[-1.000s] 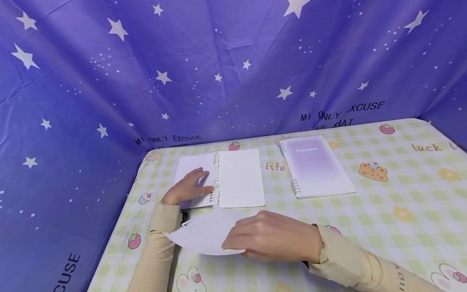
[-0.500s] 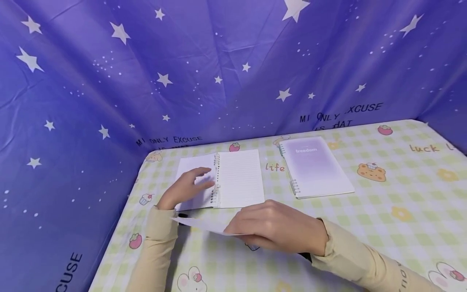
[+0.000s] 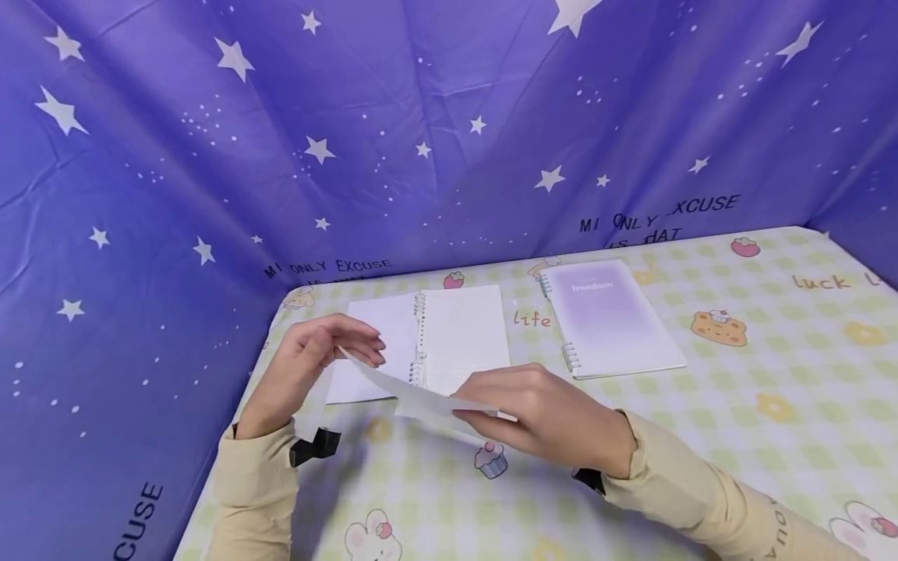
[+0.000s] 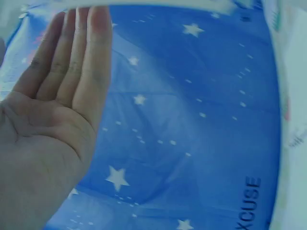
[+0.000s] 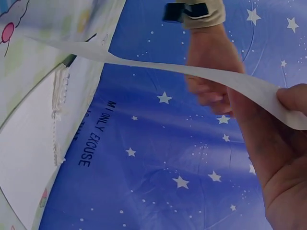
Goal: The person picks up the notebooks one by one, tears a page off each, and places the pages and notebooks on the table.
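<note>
A loose white sheet of paper (image 3: 421,401) hangs tilted above the table's front part, seen nearly edge-on. My right hand (image 3: 543,417) pinches its near right end between thumb and fingers; the right wrist view shows the thumb on the curved sheet (image 5: 211,74). By the sheet's far left corner is my left hand (image 3: 309,370), raised, with its fingers extended together in the left wrist view (image 4: 62,96). Whether it touches the paper I cannot tell. Behind the sheet lies an open ring-bound notebook (image 3: 466,327), a lined page on its right side, partly covered by the sheet.
A closed purple-and-white notebook (image 3: 610,319) marked "freedom" lies to the right of the open one. The checked tablecloth (image 3: 701,452) covers the table. A blue curtain with white stars (image 3: 435,156) hangs behind and at both sides.
My left hand has lifted off the open notebook and moved back left toward the sheet's corner. My right hand still pinches the sheet, which has risen and tilted from nearly flat to edge-on.
</note>
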`<state>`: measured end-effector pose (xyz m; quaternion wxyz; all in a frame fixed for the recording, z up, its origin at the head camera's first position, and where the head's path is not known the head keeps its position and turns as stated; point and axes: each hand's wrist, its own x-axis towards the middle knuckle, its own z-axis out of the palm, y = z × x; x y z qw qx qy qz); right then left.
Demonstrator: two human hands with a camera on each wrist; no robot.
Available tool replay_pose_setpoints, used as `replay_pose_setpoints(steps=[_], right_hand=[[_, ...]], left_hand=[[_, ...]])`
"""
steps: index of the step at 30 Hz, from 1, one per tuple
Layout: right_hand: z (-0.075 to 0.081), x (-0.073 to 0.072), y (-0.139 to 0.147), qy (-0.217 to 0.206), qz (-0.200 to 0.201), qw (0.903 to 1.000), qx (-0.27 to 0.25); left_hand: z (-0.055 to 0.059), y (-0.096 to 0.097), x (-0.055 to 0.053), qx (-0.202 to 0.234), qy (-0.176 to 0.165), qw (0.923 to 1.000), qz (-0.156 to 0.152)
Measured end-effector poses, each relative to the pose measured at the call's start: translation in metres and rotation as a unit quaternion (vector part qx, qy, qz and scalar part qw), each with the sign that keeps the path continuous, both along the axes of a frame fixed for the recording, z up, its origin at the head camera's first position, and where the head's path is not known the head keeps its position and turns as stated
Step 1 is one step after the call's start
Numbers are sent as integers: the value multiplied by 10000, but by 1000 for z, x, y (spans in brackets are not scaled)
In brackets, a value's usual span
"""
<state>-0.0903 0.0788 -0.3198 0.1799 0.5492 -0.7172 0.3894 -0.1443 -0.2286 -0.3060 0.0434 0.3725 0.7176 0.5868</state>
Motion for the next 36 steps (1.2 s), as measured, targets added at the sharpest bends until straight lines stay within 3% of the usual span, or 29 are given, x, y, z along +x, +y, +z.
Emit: replay_pose_setpoints(steps=[3,8,11,17,31,36], right_hand=[[-2,-2,1,-15,-165,9998,-129],[-5,-4,2,-346,-580,9973,-276],[-6,-4,2,-735,-883,9927,-358],[-5,-6,3,-1357,-1446,9791,-456],[-20,-26,6,-1920,-1765,9648,352],[-29,-32,6,-2119,-1796,9582,689]], left_hand=[[9,2,7,54,-8,9999,95],[15,10,13,-568,53,9939,944],[14,13,13,-895,139,9884,1220],[9,13,8,-1270,63,9839,1258],[-9,19,-2,-2144,-426,9700,1067],[-17,22,-5,-2627,-281,9603,901]])
